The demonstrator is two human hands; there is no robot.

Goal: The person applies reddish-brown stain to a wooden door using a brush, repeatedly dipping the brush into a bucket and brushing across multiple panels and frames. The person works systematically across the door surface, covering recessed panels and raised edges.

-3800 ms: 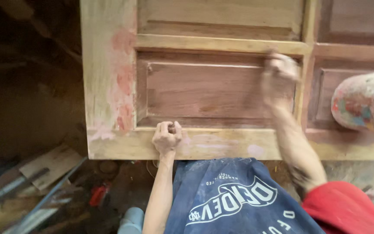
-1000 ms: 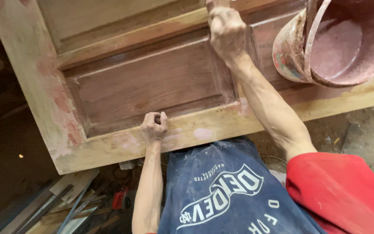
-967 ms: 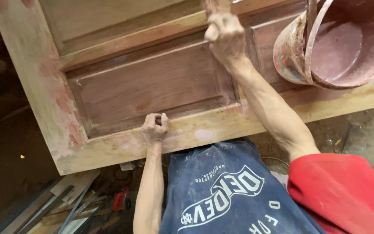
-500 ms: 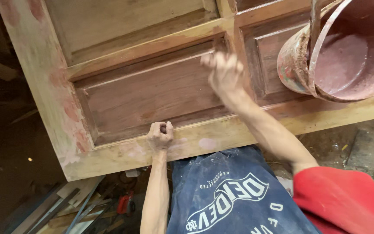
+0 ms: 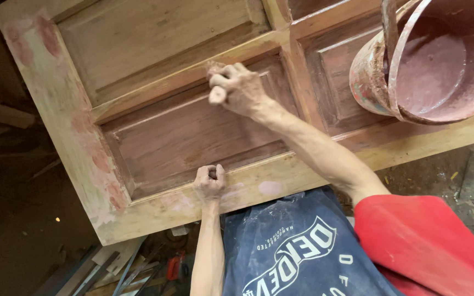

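A: Right hand (image 5: 240, 87)?
B: Fisted, pressing something small, can't tell what, on the door panel (image 5: 193, 137)'s top edge. Left hand (image 5: 209, 182) clenched on the rail below.
A: Progress?
B: Panel under it reddish; frame mostly bare. Bucket (image 5: 429, 60) to its right.

A paint-crusted bucket (image 5: 379, 77) with a metal bail handle sat on the right, its inside coated in pinkish-red filler. On the dim floor at the lower left lay a heap of wooden offcuts and metal strips (image 5: 108, 268), with a small red tool (image 5: 175, 267) among them. A bare dirt floor (image 5: 456, 170) littered with small scraps showed at the right.
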